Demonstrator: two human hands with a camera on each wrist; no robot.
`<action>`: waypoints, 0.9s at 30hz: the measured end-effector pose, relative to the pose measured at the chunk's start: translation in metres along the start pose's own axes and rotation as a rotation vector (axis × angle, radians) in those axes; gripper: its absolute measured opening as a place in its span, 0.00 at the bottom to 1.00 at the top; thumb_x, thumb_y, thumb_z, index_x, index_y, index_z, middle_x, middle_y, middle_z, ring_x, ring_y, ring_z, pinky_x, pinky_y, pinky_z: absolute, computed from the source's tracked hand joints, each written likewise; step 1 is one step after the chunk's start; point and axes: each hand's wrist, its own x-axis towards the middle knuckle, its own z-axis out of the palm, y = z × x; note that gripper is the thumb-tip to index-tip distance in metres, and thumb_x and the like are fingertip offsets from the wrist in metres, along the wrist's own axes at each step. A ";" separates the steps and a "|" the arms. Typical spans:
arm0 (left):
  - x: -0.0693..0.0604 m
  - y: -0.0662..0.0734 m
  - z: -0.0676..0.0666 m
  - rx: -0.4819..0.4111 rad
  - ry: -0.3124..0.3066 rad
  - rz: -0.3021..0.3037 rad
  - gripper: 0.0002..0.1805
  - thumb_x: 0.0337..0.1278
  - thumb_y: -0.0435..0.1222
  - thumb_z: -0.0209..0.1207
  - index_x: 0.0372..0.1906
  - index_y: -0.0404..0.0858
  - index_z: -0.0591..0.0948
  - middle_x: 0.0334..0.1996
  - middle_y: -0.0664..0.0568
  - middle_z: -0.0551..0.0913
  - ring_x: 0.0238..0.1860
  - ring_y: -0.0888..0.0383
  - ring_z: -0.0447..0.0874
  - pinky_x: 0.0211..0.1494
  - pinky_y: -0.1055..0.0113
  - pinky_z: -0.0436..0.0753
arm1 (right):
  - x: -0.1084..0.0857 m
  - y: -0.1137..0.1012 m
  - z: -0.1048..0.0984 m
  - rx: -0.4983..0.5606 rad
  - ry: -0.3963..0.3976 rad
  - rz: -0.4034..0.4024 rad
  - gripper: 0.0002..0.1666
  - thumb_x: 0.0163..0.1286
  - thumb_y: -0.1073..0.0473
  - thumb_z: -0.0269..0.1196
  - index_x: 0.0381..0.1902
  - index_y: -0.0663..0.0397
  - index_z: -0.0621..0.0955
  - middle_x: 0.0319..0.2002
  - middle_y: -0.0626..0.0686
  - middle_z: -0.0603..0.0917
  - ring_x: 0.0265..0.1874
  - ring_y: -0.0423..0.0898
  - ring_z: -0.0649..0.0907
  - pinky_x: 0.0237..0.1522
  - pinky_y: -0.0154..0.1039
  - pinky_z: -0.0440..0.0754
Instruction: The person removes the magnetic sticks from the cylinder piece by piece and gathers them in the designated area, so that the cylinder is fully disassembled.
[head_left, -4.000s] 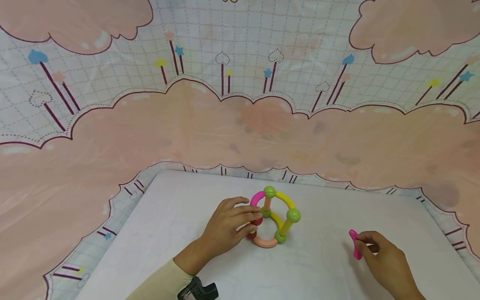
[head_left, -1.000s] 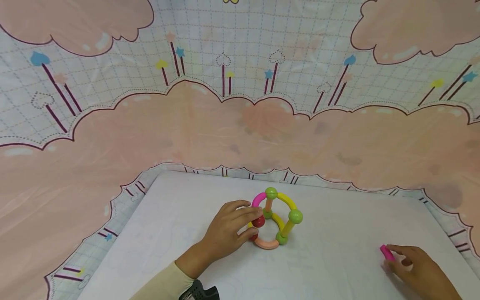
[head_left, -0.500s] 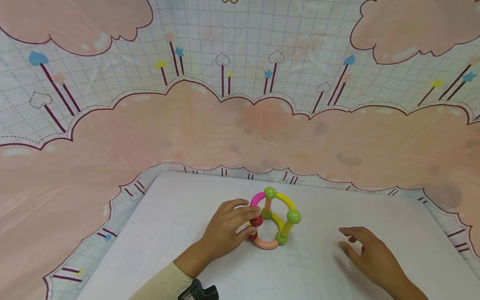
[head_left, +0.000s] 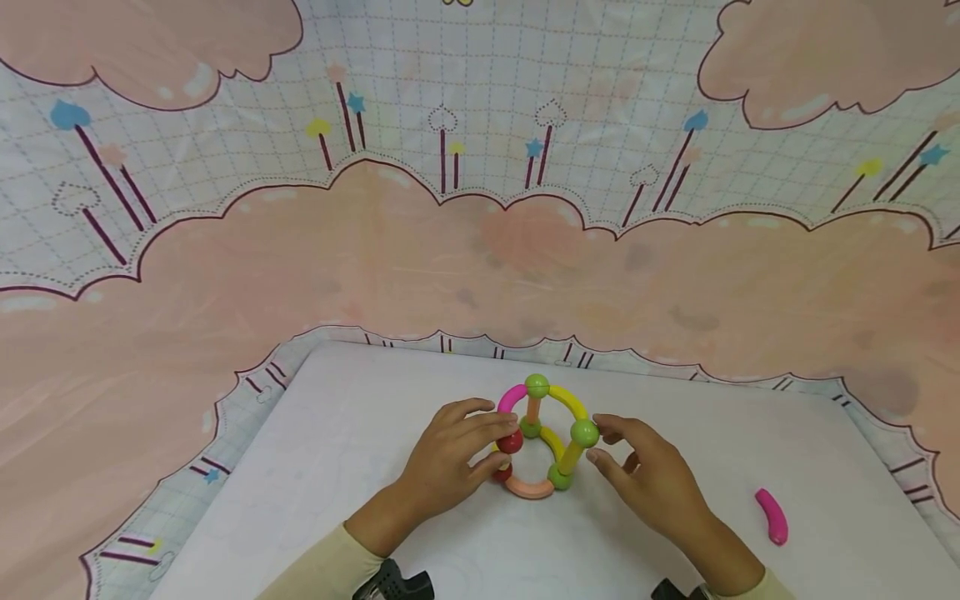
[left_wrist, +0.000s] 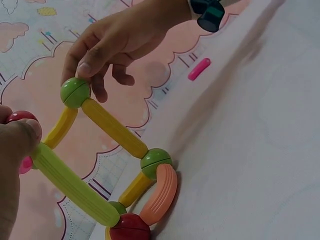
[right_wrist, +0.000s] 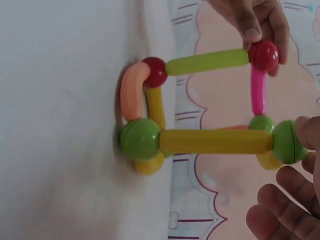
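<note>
A toy frame of coloured balls and sticks [head_left: 531, 488] stands on the white table, with one ring above another joined by uprights. My left hand [head_left: 450, 454] pinches the upper red ball [right_wrist: 263, 55] at the frame's left side. On the other side, my right hand [head_left: 656, 475] has thumb and forefinger about the upper green ball [left_wrist: 75, 92]; its other fingers hang loose. A light green upright stick [left_wrist: 77, 185] runs below the red ball, and a yellow upright [right_wrist: 215, 141] below the green one. The upper front between these two balls has no stick.
A loose curved pink stick [head_left: 772, 517] lies on the white tabletop [head_left: 360, 392] to the right of my right hand. Behind the table hangs a cloth [head_left: 420, 267] printed with clouds and a grid.
My right hand held the pink stick before; it has put it down on the right and moved left to the frame's green ball. My left hand stays on the red ball.
</note>
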 end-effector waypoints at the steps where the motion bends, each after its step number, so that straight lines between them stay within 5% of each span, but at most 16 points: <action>1: 0.000 0.000 0.000 0.000 0.000 0.001 0.29 0.51 0.40 0.77 0.60 0.42 0.84 0.58 0.56 0.85 0.64 0.52 0.76 0.70 0.55 0.70 | 0.001 -0.001 0.002 0.000 0.017 -0.016 0.29 0.62 0.58 0.77 0.61 0.48 0.81 0.45 0.48 0.85 0.32 0.38 0.78 0.30 0.33 0.80; 11: -0.001 0.000 0.000 0.004 -0.010 -0.013 0.28 0.53 0.41 0.76 0.60 0.41 0.84 0.58 0.57 0.85 0.64 0.50 0.77 0.70 0.55 0.70 | 0.005 -0.002 0.011 0.011 0.090 -0.111 0.27 0.58 0.60 0.79 0.55 0.49 0.84 0.41 0.49 0.85 0.28 0.40 0.76 0.26 0.31 0.77; 17: 0.000 0.000 -0.001 0.001 -0.007 -0.017 0.29 0.52 0.40 0.77 0.61 0.41 0.84 0.57 0.56 0.85 0.63 0.48 0.77 0.70 0.54 0.71 | 0.006 -0.008 0.012 -0.011 0.081 -0.127 0.27 0.57 0.59 0.80 0.55 0.49 0.84 0.42 0.45 0.85 0.34 0.38 0.78 0.27 0.31 0.77; 27: -0.001 0.001 0.001 0.014 -0.001 -0.015 0.31 0.51 0.40 0.77 0.62 0.42 0.83 0.58 0.55 0.85 0.63 0.50 0.77 0.69 0.55 0.71 | 0.004 -0.010 0.013 -0.019 0.074 -0.093 0.31 0.56 0.58 0.81 0.57 0.50 0.83 0.41 0.46 0.84 0.28 0.36 0.74 0.26 0.31 0.76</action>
